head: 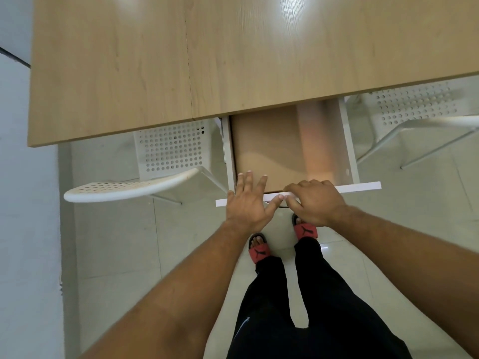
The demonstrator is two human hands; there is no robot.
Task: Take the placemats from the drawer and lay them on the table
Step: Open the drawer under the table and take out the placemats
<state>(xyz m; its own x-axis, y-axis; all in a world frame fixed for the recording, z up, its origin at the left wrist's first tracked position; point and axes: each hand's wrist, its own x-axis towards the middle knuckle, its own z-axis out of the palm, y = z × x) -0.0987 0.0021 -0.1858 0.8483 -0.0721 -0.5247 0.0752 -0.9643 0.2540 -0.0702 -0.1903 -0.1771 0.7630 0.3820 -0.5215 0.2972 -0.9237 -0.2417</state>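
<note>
Curling round the flat white drawer front (pixel 363 187), right hand (pixel 315 200) grips; left hand (pixel 246 203) is splayed.

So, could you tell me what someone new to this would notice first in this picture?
Both hands meet at the white front of the open drawer, below the wooden table's near edge: the right hand curls its fingers over it, the left hand spreads flat beside it. Inside lies a flat tan sheet, perhaps a placemat; white perforated chairs stand on either side.

Rear of drawer (pixel 360 188) hidden under table (pixel 155 60); chair (pixel 414 107) on R cut off at edge.
</note>
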